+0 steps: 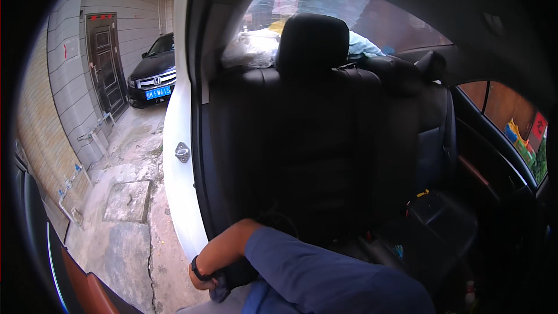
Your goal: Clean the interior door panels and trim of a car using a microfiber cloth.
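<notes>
Low in the view, my right arm in a blue sleeve bends across me from the lower right. A black wristband [199,271] circles its wrist. At the door-side edge of the rear seat, my right hand [204,282] curls around a dark soft-looking object [220,288]; what it is cannot be made out. Beneath it lies a strip of grey cloth [218,307], probably trousers. Facing me is the black rear seat backrest [305,139] with a headrest [313,43]. My left hand is out of view.
On the left is the white door frame [178,117] with a metal striker [182,152], and part of the open door [98,292]. A dark Honda car [154,69] stands outside on concrete. A yellow item [422,193] lies on the seat. Plastic wrapping [253,48] sits behind the backrest.
</notes>
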The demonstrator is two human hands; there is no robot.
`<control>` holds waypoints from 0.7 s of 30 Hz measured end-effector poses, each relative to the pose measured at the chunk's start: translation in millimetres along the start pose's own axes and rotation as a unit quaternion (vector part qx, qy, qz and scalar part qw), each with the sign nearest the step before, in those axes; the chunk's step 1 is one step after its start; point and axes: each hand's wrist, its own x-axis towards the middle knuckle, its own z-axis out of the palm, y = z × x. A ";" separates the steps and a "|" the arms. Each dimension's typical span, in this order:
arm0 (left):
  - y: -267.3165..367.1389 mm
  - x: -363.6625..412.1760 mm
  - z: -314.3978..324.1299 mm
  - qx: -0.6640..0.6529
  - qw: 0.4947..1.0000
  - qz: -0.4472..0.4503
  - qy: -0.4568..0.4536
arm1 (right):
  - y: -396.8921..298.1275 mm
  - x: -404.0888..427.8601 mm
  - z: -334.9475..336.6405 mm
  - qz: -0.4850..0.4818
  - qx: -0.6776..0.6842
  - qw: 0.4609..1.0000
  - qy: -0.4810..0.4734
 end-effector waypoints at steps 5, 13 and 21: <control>6.2 -1.0 6.4 -0.042 0.999 0.003 -0.033 | -9.6 10.5 -1.9 -0.051 0.097 0.991 0.075; 38.9 -24.8 -51.1 -0.259 0.960 0.043 -0.097 | -30.8 47.3 -76.4 -0.280 0.257 0.839 0.388; 104.6 -113.2 37.1 -0.107 0.962 0.203 0.148 | -130.0 51.3 -103.2 -0.344 0.312 0.832 0.304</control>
